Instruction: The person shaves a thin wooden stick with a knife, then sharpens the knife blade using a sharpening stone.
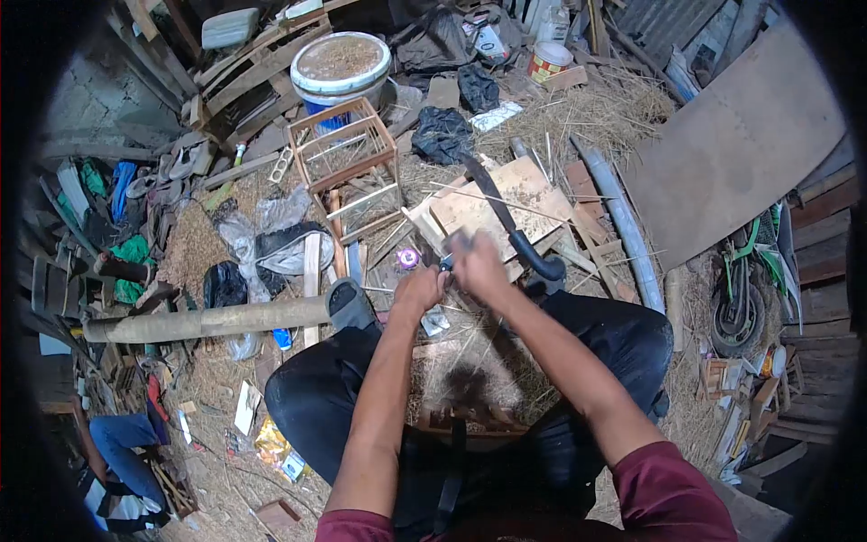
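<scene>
My left hand (420, 290) is closed, its fingers wrapped round a small dark object (446, 262) that I cannot name. Right beside it, my right hand (480, 269) is curled and smeared by motion, with a blurred greyish piece at its fingertips. Both hands are close together above my lap. Just beyond them a machete (495, 199) with a curved dark blade and black handle rests across a pale wooden board (524, 191). Thin sticks lie on and around that board. A pink-and-white round item (408, 258) sits left of my hands.
A small wooden frame (348, 154) stands ahead left, before a white bucket (341, 68). A long pole (208, 321) lies at left, a grey pipe (621, 230) at right. A large sheet (741, 135) and a motorbike wheel (738, 316) are further right. Another person (126, 452) sits lower left.
</scene>
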Demonstrator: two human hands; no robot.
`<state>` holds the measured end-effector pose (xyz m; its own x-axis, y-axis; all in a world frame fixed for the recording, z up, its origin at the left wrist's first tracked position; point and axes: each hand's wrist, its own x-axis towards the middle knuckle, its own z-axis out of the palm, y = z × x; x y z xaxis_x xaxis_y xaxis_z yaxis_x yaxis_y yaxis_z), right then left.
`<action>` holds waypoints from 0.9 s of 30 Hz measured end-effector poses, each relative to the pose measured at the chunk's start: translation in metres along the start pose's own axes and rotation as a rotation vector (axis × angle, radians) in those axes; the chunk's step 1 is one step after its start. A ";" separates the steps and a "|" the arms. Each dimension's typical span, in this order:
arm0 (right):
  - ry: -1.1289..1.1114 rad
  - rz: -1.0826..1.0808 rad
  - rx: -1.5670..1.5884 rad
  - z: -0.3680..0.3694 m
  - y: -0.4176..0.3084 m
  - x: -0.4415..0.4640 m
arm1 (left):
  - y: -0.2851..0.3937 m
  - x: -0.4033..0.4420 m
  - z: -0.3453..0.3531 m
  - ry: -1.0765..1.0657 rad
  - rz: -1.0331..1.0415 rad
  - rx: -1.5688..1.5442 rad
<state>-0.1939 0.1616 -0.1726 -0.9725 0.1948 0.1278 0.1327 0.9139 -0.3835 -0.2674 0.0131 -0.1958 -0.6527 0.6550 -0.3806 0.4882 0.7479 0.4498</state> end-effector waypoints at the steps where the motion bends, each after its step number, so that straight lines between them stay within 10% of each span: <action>1: 0.063 -0.101 0.013 0.002 0.001 -0.009 | 0.000 0.003 -0.002 0.010 0.012 -0.013; 27: 0.164 0.016 -0.029 -0.003 -0.001 0.001 | 0.004 0.001 0.002 0.047 0.009 -0.045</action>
<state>-0.1945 0.1614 -0.1696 -0.9263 0.2627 0.2700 0.1557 0.9197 -0.3605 -0.2646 0.0168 -0.1963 -0.6757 0.6548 -0.3386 0.4682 0.7360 0.4890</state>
